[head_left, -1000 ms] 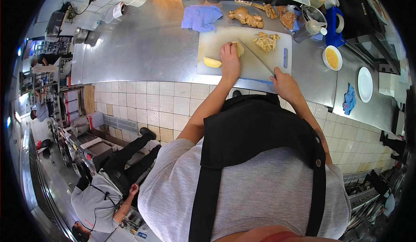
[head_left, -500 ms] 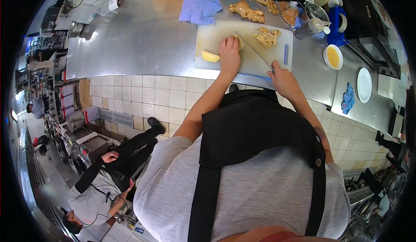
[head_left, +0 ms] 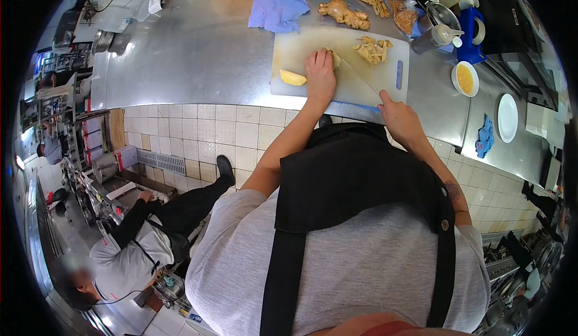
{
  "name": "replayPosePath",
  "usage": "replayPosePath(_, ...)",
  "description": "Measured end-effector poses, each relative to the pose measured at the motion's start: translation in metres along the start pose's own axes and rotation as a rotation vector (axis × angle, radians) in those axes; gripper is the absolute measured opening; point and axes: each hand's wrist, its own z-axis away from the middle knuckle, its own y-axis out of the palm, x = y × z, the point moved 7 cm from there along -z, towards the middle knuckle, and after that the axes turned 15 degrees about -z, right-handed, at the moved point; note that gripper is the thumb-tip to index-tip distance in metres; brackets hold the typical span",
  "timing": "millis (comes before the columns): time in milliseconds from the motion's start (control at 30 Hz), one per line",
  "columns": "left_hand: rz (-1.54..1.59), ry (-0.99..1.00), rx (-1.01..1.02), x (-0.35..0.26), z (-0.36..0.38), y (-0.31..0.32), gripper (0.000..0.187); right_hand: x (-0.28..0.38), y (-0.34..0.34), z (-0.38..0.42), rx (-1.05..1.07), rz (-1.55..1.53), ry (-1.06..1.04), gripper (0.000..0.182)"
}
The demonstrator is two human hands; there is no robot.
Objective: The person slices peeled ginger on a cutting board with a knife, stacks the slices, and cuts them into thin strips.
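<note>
On the white cutting board [head_left: 361,35], my left hand [head_left: 320,76] presses down with its fingers curled over a piece of ginger [head_left: 336,61], mostly hidden by them. My right hand [head_left: 399,118] grips the handle of a knife [head_left: 361,81]. The blade slants up and left across the board, its tip end at the ginger under my left fingers. Left of that hand lies a peeled yellow ginger piece [head_left: 292,77]. Brownish ginger peelings and scraps [head_left: 373,51] are heaped at the board's upper right.
Beyond the board are a purple cloth [head_left: 278,12], a ginger root [head_left: 344,14] and a squeeze bottle [head_left: 435,38]. To the right sit a bowl of yellow liquid [head_left: 465,79], a blue cloth [head_left: 484,136] and a white plate [head_left: 507,118]. Behind me on the left, another person [head_left: 135,249] stands.
The knife has shifted slightly, its blade now lower and closer against the ginger. My left hand stays in place. The person behind has stepped and turned, drawing an arm back.
</note>
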Motion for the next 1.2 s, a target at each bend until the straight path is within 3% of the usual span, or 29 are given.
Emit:
replayPosePath(367, -0.016, -0.011, 0.027, 0.001, 0.0, 0.003, 0.035, -0.009, 0.024, -0.055, -0.061, -0.01, -0.077, 0.02)
replayPosePath(533, -0.006, -0.005, 0.008, 0.002, 0.001, 0.004, 0.034, -0.001, 0.006, -0.05, -0.122, 0.03, -0.142, 0.023)
replayPosePath(733, -0.019, -0.01, 0.008, 0.002, 0.001, 0.005, 0.035, -0.003, 0.004, -0.03, -0.054, 0.038, -0.096, 0.022)
replayPosePath(1000, -0.022, -0.009, 0.003, 0.002, 0.001, 0.005, 0.036, -0.016, 0.026, -0.057, -0.046, -0.026, -0.083, 0.022)
replayPosePath(1200, -0.015, -0.01, -0.002, 0.003, 0.001, 0.003, 0.035, 0.003, 0.004, -0.055, -0.094, 0.023, -0.101, 0.023)
